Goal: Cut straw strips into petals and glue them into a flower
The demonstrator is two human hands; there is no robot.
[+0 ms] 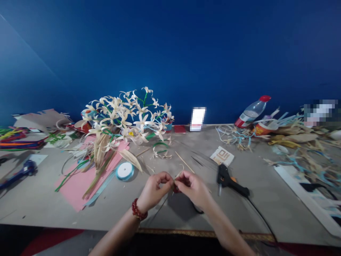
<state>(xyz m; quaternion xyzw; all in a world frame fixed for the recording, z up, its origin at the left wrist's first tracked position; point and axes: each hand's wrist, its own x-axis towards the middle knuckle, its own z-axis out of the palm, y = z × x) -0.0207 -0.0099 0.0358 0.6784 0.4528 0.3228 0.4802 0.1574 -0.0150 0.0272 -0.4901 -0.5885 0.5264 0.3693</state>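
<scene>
My left hand (154, 190) and my right hand (193, 186) meet above the grey table (170, 209), near its front edge. Both are closed in a pinch on a small pale strip (179, 174) of dried husk held between the fingertips; something small and dark red shows under them, too small to name. A red bead bracelet (138, 210) circles my left wrist. A black glue gun (229, 180) lies just right of my right hand, its cord trailing to the front edge.
A bunch of cream husk flowers (128, 115) on green stems lies at the back left over pink paper (80, 181), beside a roll of tape (124, 170). A plastic bottle (252, 112), husks and blue strips crowd the right. Coloured sticks (18, 140) lie far left.
</scene>
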